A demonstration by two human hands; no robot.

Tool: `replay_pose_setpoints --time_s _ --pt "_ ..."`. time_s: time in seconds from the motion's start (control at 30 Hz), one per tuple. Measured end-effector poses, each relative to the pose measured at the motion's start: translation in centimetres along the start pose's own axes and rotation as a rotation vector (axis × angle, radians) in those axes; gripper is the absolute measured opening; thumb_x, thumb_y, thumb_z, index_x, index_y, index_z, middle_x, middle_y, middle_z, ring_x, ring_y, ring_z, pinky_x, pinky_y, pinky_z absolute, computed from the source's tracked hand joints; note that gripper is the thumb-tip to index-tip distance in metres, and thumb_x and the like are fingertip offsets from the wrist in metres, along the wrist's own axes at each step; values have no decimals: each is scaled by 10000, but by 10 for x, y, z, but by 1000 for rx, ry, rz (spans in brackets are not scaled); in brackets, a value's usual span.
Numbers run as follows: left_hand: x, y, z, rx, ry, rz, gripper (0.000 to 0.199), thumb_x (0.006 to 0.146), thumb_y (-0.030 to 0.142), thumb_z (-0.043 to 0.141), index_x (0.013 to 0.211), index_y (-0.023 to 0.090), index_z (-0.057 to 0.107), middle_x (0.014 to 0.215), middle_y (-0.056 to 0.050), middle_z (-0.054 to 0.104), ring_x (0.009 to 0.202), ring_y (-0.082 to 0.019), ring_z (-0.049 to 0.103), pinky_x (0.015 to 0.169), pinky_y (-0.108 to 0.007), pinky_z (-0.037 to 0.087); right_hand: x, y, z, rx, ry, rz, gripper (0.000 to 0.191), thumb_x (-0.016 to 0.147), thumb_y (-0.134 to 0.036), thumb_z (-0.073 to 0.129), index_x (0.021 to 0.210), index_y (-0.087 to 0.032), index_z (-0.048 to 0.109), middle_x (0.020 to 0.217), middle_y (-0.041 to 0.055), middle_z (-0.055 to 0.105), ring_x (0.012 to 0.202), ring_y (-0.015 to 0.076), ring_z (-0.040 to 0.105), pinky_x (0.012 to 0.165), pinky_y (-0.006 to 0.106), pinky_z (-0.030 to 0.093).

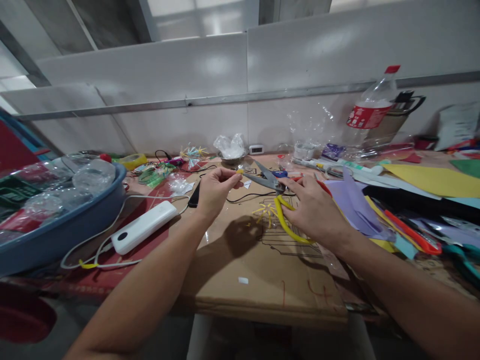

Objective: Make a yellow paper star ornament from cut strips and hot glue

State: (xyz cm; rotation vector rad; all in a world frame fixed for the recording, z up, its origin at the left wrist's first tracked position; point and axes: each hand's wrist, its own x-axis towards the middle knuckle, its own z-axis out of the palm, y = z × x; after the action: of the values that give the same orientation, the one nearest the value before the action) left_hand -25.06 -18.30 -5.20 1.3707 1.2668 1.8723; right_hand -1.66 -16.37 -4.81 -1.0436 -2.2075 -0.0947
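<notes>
In the head view, my right hand (309, 207) grips a pair of scissors (279, 200) with yellow handles, its blades parted and pointing left. My left hand (217, 190) pinches a small yellow piece (239, 171) between thumb and fingers, close to the blade tips. Whether a blade touches the piece I cannot tell. Below the scissors, thin yellow strips fanned out like a starburst (265, 212) lie on the cardboard (225, 280). A small white scrap (243, 280) rests nearer the front edge.
On the left stand a blue basin (108, 200) of plastic bottles and a white power bank (144, 227) with its cable. Coloured sheets (352, 210), a red cutter (412, 232) and teal-handled scissors (463, 260) lie right. A large bottle (369, 115) stands at the back.
</notes>
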Motion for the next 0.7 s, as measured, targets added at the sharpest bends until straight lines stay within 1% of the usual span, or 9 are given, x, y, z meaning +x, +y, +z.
replay_pose_setpoints --time_s 0.2,0.43,0.7 --pt "0 0 0 2 -8 -7 191 737 304 776 789 143 686 693 -44 718 634 -133 685 621 -254 532 0 1 1 8 19 -15 563 752 -272 685 1296 -136 647 1082 164 586 1005 305 603 927 457 525" --pt "0 0 0 13 -9 -14 178 748 302 760 792 148 682 688 -41 713 626 -126 677 623 -259 535 -1 1 2 -2 28 -27 543 757 -270 667 1288 -161 635 1090 155 582 1015 306 595 932 465 518" --pt "-1 1 1 5 -5 1 177 739 296 775 780 148 685 667 -34 710 621 -125 679 614 -251 530 0 1 2 -15 9 -17 557 760 -288 671 1298 -148 636 1096 162 574 1033 312 594 950 463 511"
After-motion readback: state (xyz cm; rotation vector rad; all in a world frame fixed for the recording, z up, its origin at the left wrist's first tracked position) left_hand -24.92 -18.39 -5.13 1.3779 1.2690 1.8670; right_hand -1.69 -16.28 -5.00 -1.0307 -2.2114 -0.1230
